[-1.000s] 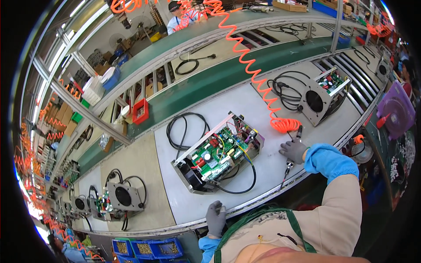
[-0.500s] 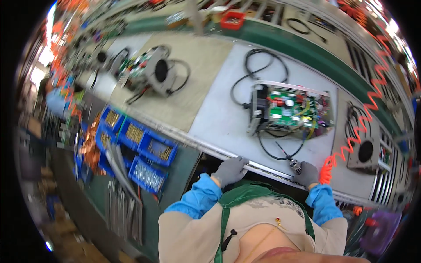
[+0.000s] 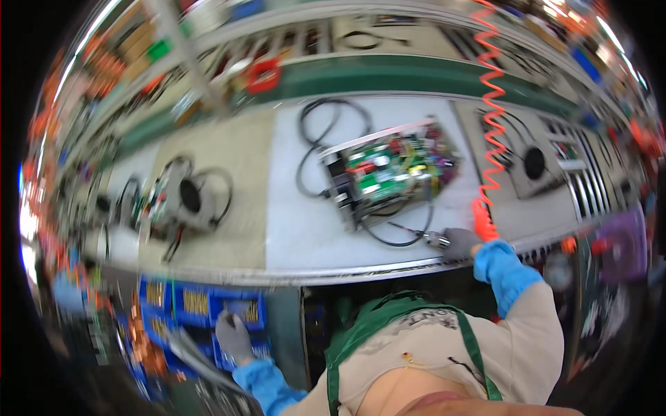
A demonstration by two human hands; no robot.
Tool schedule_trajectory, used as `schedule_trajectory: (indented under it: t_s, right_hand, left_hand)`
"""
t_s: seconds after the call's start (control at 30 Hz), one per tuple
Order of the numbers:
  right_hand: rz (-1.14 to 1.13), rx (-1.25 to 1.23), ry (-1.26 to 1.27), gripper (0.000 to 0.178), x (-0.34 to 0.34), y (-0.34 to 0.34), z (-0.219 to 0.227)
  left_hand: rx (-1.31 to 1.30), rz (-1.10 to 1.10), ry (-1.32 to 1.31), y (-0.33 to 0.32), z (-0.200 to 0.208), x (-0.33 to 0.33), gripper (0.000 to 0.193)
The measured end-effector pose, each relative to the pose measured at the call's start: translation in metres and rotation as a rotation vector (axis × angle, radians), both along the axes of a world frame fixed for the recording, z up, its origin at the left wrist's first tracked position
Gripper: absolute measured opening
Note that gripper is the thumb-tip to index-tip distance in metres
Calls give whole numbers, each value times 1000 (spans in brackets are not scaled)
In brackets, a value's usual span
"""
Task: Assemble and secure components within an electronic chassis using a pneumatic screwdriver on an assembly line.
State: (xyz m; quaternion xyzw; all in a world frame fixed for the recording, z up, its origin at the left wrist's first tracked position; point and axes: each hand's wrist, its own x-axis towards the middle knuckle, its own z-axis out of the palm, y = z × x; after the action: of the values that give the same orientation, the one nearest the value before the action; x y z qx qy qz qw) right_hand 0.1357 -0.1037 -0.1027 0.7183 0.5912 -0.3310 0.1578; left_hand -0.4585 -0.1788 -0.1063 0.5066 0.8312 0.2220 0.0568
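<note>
My right hand [image 3: 460,244], in a grey glove, is closed around a power screwdriver with a silver front end [image 3: 437,240]. The tool's thin bit points left, just off the front of an opened metal unit with a green circuit board [image 3: 388,166]. An orange coiled hose [image 3: 494,132] runs down to this hand. My left hand [image 3: 234,338], also gloved, is over the blue parts bins [image 3: 208,302], at the near right ones. Its fingers look stretched and slightly apart, though blurred; nothing shows in them.
The workbench [image 3: 298,243] has a metal rail along its front edge. Another unit with a round black opening [image 3: 190,197] stands left, and a similar one [image 3: 533,165] right. A red tray [image 3: 263,75] sits on the back ledge. A purple bin [image 3: 621,243] is at far right.
My left hand has left the bench's front edge and moved left to the blue bins. My right hand still grips the screwdriver, now extended farther over the bench. The view has turned.
</note>
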Motion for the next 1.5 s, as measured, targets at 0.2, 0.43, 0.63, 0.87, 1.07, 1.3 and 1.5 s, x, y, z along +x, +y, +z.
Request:
schedule_trajectory:
  t_s: [0.2, 0.43, 0.63, 0.87, 1.07, 1.3, 1.5]
  right_hand:
    - [66, 76, -26, 51, 13, -12, -20]
    - [3, 223, -78, 48, 10, -29, -30]
    - [-87, 2, 305, 35, 2, -42, 7]
    - [-747, -488, 1152, 48, -23, -63, 42]
    - [-545, -411, 1474, 88, -53, -55, 83]
    - [-570, -214, 1155, 96, -28, -90, 60]
    - [-643, -288, 1247, 105, -2, -130, 82]
  left_hand:
    - [-663, -238, 421, 67, 4, 45, 38]
    - [-718, -148, 380, 81, -7, 20, 36]
    - [-489, -196, 375, 66, 0, 16, 25]
    - [36, -122, -157, 65, 17, 46, 28]
    - [47, -235, -1277, 96, 47, 190, 33]
    - [22, -308, -1725, 122, 33, 236, 26]
    - [-33, -279, -1839, 123, 17, 242, 23]
